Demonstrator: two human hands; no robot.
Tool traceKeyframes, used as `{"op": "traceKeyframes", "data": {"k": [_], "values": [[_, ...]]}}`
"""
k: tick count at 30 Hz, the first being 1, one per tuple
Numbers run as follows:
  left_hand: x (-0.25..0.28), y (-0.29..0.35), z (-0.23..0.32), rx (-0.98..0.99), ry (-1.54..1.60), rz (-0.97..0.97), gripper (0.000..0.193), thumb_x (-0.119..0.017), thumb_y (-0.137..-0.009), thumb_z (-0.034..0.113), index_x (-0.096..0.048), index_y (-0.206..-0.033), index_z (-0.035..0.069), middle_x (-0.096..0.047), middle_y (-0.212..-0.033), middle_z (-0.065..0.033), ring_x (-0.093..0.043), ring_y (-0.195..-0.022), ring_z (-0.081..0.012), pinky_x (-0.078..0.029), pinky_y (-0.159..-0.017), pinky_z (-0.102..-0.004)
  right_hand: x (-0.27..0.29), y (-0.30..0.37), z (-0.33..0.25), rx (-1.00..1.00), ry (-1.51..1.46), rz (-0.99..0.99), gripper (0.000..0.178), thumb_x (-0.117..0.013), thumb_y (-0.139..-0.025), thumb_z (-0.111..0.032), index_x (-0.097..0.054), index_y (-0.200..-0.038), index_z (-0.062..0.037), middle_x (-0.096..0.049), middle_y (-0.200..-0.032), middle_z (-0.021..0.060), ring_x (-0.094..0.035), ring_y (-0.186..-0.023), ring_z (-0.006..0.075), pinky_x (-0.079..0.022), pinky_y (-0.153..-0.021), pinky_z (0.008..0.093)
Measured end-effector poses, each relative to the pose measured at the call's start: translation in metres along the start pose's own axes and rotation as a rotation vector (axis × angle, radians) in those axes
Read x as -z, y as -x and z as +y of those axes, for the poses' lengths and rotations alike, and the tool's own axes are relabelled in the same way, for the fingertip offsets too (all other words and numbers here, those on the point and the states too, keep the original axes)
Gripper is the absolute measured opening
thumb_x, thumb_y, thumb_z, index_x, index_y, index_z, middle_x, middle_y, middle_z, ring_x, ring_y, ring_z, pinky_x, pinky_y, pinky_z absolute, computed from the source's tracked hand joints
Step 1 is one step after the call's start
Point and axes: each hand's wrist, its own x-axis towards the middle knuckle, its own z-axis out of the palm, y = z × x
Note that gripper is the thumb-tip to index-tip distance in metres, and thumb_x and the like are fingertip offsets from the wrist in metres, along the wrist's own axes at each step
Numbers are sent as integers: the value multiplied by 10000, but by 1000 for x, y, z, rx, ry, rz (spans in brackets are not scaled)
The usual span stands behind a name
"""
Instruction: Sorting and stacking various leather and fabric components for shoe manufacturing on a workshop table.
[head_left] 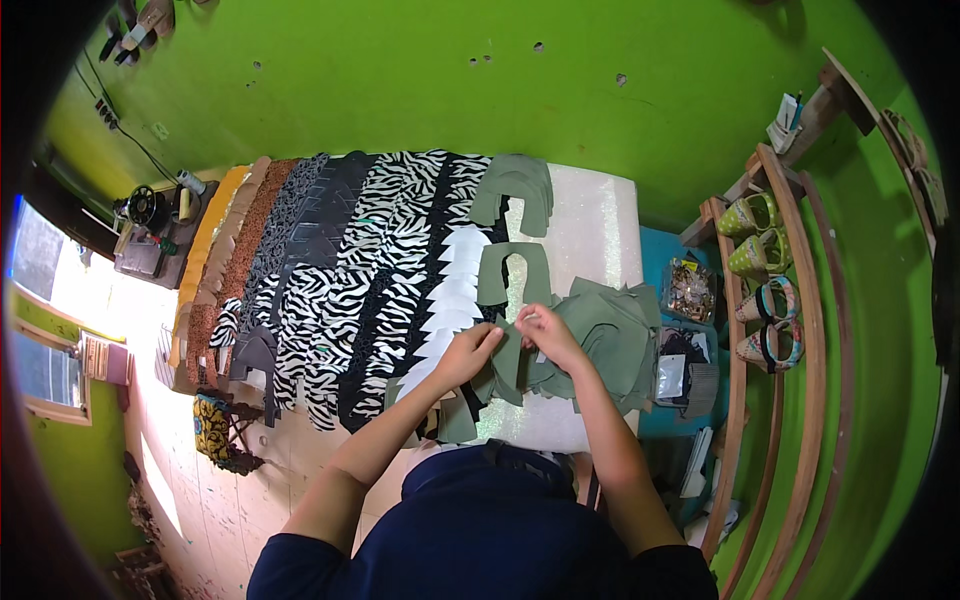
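My left hand (474, 354) is closed on the edge of an olive-green curved cut-out piece (508, 368), thumb along its upper end. Just to the right, my right hand (548, 336) has its fingers pinched together near the top of that piece; what is between the fingertips, if anything, is too small to make out. Under and beside the right forearm lies a loose pile of similar green pieces (622, 320). Beyond my hands, a U-shaped green piece (514, 262) and a stack of overlapping green pieces (515, 183) lie on the table. A row of white pieces (452, 300) runs left of them.
Overlapping rows of zebra-print pieces (335, 300), black, brown and yellow pieces cover the table's left side. A sewing machine (150, 212) stands far left. At right are a bin of small parts (688, 290) and a wooden rack (800, 330) with shoes (757, 250).
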Motion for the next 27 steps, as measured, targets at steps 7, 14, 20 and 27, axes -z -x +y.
{"op": "traceKeyframes", "data": {"k": [7,14,20,27], "values": [[-3,-19,6,137,348,-205,276,-533,-876,186,-487,-1068,-8,-596,-878,-56,-576,-746,-97,-456,-641,-220,7,-5,-12,104,-44,270,229,-520,-847,-68,-464,-1060,-6,-583,-839,80,-611,-741,149,-472,-646,236],[5,-49,-11,158,493,-61,167,-513,-889,168,-541,-960,20,-600,-819,-13,-551,-695,-65,-443,-608,-198,25,-14,-7,88,121,127,207,-562,-836,-84,-545,-1013,22,-580,-843,40,-563,-726,103,-457,-673,221],[14,-88,-11,149,239,13,229,-523,-882,237,-568,-854,14,-607,-740,-11,-540,-638,-69,-436,-574,-207,37,-46,-12,121,375,323,199,-612,-791,-137,-588,-920,13,-634,-801,89,-600,-712,146,-472,-653,266],[30,-134,-10,6,-295,188,325,-538,-819,331,-594,-736,22,-607,-653,-115,-576,-577,-232,-440,-571,-334,53,-95,-30,57,600,442,200,-627,-762,-182,-617,-877,-19,-649,-806,118,-628,-746,214,-482,-670,312]]}}
